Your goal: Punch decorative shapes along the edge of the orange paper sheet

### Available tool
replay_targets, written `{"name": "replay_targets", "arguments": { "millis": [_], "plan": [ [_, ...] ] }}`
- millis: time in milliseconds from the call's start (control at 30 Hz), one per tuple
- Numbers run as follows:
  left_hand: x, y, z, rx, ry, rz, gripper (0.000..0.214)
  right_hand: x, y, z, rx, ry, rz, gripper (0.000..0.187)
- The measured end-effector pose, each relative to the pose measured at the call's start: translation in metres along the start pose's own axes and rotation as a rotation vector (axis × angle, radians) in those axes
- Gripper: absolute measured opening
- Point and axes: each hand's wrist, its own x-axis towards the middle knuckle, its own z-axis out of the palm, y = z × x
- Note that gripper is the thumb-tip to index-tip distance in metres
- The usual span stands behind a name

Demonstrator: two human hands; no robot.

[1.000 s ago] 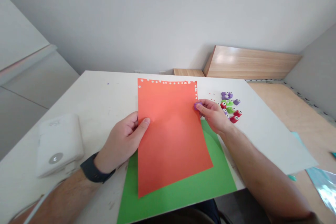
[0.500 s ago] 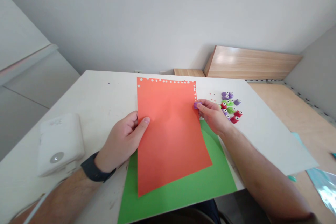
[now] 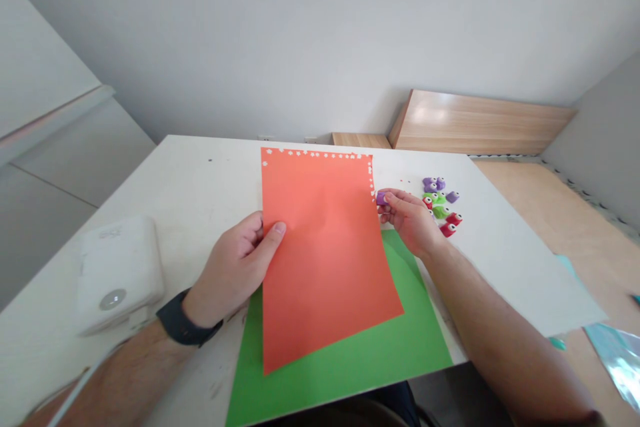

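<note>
A: Left hand (image 3: 235, 270) first. What's the grip doing?

B: Pinched on the left edge of the orange paper sheet (image 3: 325, 253), thumb on top, fingers tucked under. Dark watch (image 3: 183, 323) on that wrist.

A: Right hand (image 3: 410, 217)?

B: Closed around a small purple paper punch (image 3: 382, 197), held between thumb and fingertips. The punch sits just off the sheet's right edge, close to it (can't tell if it touches).

A: Where's the sheet relative to the left grip?

B: Runs right and away from it, partly raised off the counter (image 3: 190, 193). Small punched holes line its far edge and the top of its right edge, just past the punch.

A: Under it?

B: Green paper sheet (image 3: 350, 363) flat on the counter, showing below and to the right of the left grip, overhanging the near counter edge.

A: Anything near the right grip?

B: Pile of small punches (image 3: 441, 203), purple, green and red, just beyond the knuckles. A few tiny paper bits by them.

A: Left side?

B: White boxy device (image 3: 117, 273), outward of the left wrist, cable (image 3: 75, 387) trailing toward the near edge.
</note>
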Motion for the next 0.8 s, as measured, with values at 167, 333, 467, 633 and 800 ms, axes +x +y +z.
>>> {"name": "replay_targets", "arguments": {
  "millis": [167,333,467,633,800],
  "plan": [
    [0.000,0.001,0.001,0.000,0.008,0.002,0.042,0.001,0.001,-0.004,-0.012,0.030,-0.024,0.025],
    [0.001,-0.001,0.000,0.001,0.005,0.005,0.041,0.002,0.000,-0.007,-0.025,0.053,-0.046,0.028],
    [0.001,-0.002,-0.001,-0.001,0.002,0.001,0.042,0.000,-0.005,-0.008,-0.037,0.068,-0.088,0.026],
    [0.001,0.000,0.000,0.017,0.001,0.003,0.042,-0.001,-0.012,-0.009,-0.082,0.111,-0.123,0.026],
    [0.001,0.000,-0.001,0.017,0.000,0.008,0.039,-0.002,-0.014,-0.009,-0.080,0.110,-0.108,0.029]
  ]
}}
